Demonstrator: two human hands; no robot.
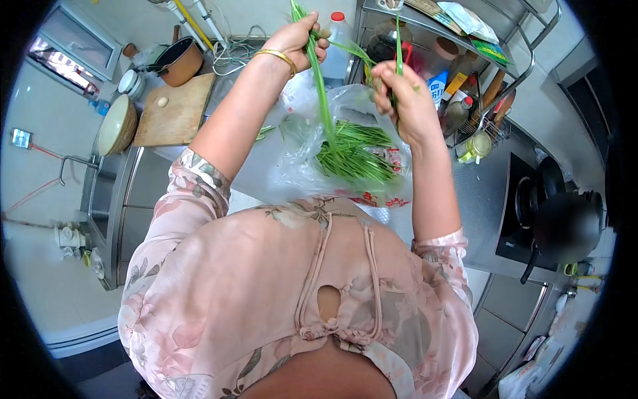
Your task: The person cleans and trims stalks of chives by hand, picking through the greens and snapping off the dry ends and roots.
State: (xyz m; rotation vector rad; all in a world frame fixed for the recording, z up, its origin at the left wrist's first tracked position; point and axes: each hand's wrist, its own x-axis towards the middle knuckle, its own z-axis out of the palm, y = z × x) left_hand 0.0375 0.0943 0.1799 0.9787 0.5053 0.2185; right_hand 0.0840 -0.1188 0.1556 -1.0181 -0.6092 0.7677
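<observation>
My left hand [292,43], with a gold bangle at the wrist, is closed around several long green garlic chives [321,90] that hang down over the bag. Pinched in my right hand [412,103] is another chive blade [399,46], which sticks up past the fingers. A thin green strand runs between the two hands. Below them, a heap of chives [359,156] lies in an opened clear plastic bag [296,163] with red print on the metal counter. A few loose pieces [264,132] rest left of the bag.
A wooden cutting board [166,123] with a small pale round item, a bowl [117,125] and an orange pot [179,63] stand at left. A red-capped bottle [337,40] is behind the bag. At right are a metal rack [525,16] with jars and a stove [508,223] with pans.
</observation>
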